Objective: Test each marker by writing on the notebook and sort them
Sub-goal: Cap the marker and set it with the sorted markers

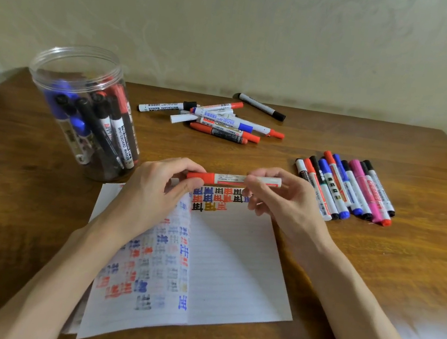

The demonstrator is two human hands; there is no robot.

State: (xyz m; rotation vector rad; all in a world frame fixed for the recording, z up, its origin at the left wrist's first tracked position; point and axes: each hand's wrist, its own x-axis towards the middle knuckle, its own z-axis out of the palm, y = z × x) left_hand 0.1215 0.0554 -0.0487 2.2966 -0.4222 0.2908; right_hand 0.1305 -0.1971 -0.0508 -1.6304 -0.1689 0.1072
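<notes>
I hold a red-capped white marker (229,179) level above the top of the open notebook (231,265). My left hand (153,191) pinches its red cap end. My right hand (278,197) pinches its white barrel end. The cap is on. The notebook's right page carries rows of red, blue, black and orange test marks (218,200) along its top. The left page shows faded marks bleeding through.
A clear plastic jar (87,110) with several markers stands at the left. A loose pile of markers (217,119) lies at the back centre, with a lone black marker (262,107) behind it. A neat row of markers (349,187) lies at the right on the wooden table (373,276).
</notes>
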